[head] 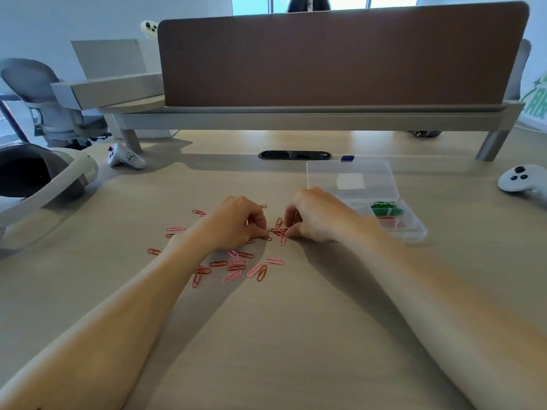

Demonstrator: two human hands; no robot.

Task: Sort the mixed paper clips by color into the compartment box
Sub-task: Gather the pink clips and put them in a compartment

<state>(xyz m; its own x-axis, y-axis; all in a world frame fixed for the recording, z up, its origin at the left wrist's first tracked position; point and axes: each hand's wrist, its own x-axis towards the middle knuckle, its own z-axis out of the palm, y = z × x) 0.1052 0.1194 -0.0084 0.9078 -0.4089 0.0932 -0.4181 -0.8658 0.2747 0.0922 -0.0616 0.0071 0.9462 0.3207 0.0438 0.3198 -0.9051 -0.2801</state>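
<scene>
Several red and pink paper clips lie scattered on the wooden desk. My left hand and my right hand rest side by side over the pile, fingers curled. Between their fingertips sits a small bunch of red clips, pinched from both sides. To the right stands the clear compartment box with its lid open. One compartment holds green clips, and the one in front of it holds red clips.
A white game controller lies at the far right, another controller at the back left beside a white headset. A brown divider panel closes the back of the desk. A small blue item lies behind the box.
</scene>
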